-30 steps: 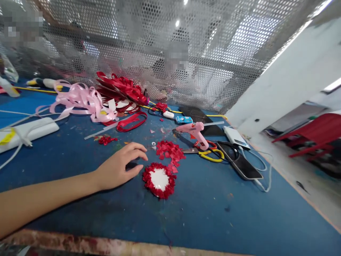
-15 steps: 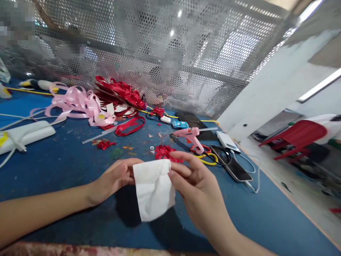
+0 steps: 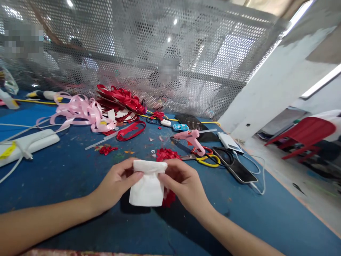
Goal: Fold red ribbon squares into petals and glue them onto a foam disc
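A white tissue (image 3: 147, 192), its top edge folded over, is held up between my two hands above the blue table (image 3: 80, 220). My left hand (image 3: 117, 183) pinches its upper left side, thumb in front and fingers behind. On the upper right side my right hand (image 3: 182, 179) grips it the same way. Red ribbon scraps (image 3: 167, 154) lie just behind the tissue, and more red pieces (image 3: 169, 199) show beside its lower right edge, partly hidden by it and my right hand.
Beyond my right hand are a pink glue gun (image 3: 190, 137), yellow-handled scissors (image 3: 210, 160) and a phone (image 3: 237, 167) on a cable. Pink ribbon (image 3: 80, 110) and red ribbon (image 3: 119, 97) are heaped at the back. A white power strip (image 3: 32, 144) lies left. A perforated metal screen (image 3: 149, 46) borders the table.
My left hand has moved from behind the tissue to pinch its side. The tissue's top edge now looks folded over and straighter. The view has shifted slightly.
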`<state>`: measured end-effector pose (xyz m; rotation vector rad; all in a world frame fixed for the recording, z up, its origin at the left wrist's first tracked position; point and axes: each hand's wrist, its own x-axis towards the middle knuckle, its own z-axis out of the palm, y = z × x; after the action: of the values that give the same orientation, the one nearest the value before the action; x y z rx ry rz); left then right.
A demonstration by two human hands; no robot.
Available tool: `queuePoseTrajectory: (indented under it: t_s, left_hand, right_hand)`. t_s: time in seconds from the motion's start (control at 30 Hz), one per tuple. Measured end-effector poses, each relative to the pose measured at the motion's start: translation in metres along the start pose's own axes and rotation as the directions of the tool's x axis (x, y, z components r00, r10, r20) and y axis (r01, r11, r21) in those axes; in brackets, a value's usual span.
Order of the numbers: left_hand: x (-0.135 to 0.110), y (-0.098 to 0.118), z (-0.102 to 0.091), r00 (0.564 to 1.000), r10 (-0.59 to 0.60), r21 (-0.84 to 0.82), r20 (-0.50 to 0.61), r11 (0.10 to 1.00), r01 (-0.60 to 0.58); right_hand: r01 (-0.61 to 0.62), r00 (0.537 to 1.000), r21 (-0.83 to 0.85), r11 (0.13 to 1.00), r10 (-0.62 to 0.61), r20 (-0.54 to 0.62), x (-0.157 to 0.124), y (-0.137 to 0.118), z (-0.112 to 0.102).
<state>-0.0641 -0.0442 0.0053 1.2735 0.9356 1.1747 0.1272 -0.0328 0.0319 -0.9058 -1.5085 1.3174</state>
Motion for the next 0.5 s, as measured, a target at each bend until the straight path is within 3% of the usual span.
queuePoseTrajectory:
  t_s: [0.1, 0.17, 0.27, 0.33, 0.43, 0.5]
  left_hand:
    - [-0.002, 0.001, -0.002, 0.996, 0.083, 0.057, 0.021, 0.995, -0.085]
    - [-0.004, 0.003, -0.003, 0.990, 0.127, 0.101, 0.059, 0.986, -0.133]
    - [-0.008, 0.005, -0.006, 0.983, 0.157, 0.148, 0.092, 0.974, -0.170]
    - [-0.011, 0.006, -0.007, 0.978, 0.154, 0.104, 0.141, 0.980, -0.169]
    - [-0.008, 0.004, -0.008, 0.984, 0.128, -0.092, 0.122, 0.989, -0.117]
    - [0.001, -0.001, -0.008, 0.997, 0.055, -0.177, 0.048, 0.983, -0.046]
  right_hand:
    - [0.133, 0.991, -0.107, 0.985, -0.130, 0.030, -0.003, -0.002, -0.006]
    - [0.142, 0.987, -0.037, 0.989, -0.139, 0.076, -0.003, -0.003, -0.008]
    - [-0.057, 0.987, 0.146, 0.988, 0.034, 0.158, -0.001, -0.005, -0.006]
    - [-0.139, 0.977, 0.099, 0.985, 0.120, 0.179, -0.004, -0.009, -0.003]
    - [0.027, 0.993, -0.115, 0.993, -0.014, 0.116, -0.019, -0.020, 0.000]
    - [0.195, 0.971, -0.191, 0.962, -0.163, 0.173, -0.036, -0.022, -0.003]
